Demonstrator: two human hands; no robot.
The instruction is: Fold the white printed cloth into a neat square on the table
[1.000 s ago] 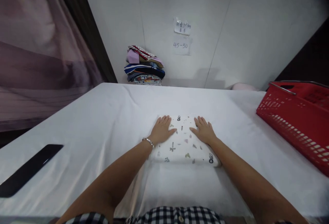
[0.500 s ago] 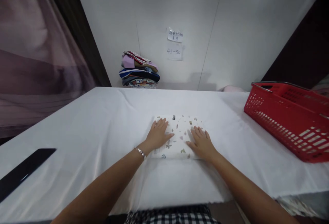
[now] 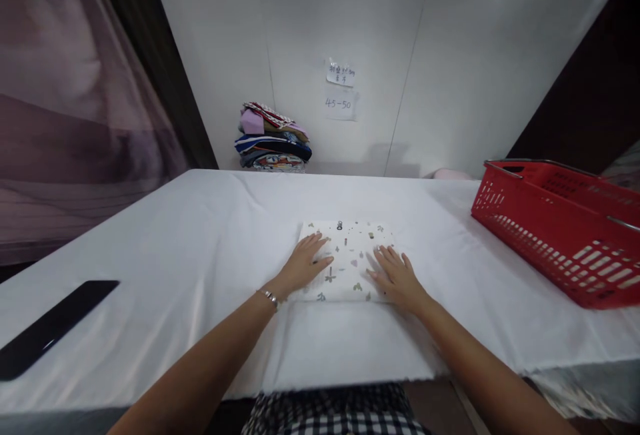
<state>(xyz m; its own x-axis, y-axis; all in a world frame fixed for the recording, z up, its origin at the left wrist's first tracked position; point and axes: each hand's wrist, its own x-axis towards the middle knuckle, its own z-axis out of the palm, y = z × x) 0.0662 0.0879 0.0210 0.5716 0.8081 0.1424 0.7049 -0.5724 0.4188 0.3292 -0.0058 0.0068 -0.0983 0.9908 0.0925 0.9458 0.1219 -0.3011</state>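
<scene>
A folded white cloth (image 3: pixel 350 262) with small leaf and plant prints lies flat on the white-covered table in front of me. On its left side rests my left hand (image 3: pixel 305 263), palm down with the fingers stretched out. My right hand (image 3: pixel 399 276) lies over the cloth's right edge, also palm down, fingers spread. Neither hand grips anything. Parts of the cloth's left and right edges are hidden under the hands.
A red plastic basket (image 3: pixel 560 232) stands on the right of the table. A stack of folded fabrics (image 3: pixel 274 138) sits at the back by the wall. On the left lies a flat black object (image 3: pixel 55 328), perhaps a phone. Paper signs (image 3: pixel 341 100) hang on the wall.
My left hand has slid slightly left and my right hand slightly right and down on the cloth. The view has shifted a little; the cloth looks otherwise the same.
</scene>
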